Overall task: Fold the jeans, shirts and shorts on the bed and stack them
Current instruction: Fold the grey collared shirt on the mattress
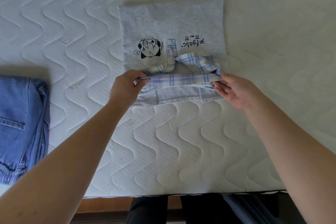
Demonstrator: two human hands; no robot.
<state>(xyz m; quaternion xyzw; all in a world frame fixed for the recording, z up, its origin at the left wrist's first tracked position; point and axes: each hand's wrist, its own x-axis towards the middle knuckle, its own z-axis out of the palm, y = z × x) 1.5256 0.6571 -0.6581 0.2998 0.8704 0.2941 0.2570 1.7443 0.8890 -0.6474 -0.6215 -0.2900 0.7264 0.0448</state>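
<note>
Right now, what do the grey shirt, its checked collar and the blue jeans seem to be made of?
Grey shirt: probably soft cotton jersey, matte, with a heathered speckle.
Checked collar: seemingly thin woven cloth; crisp plaid lines, sharp fold.
Blue jeans: denim; faded blue, pale stitching, sewn pocket.

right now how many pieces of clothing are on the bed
2 in view: a grey printed shirt with plaid collar at the middle, both hands at its near end, and folded jeans at the left edge. More may lie outside the frame.
</note>
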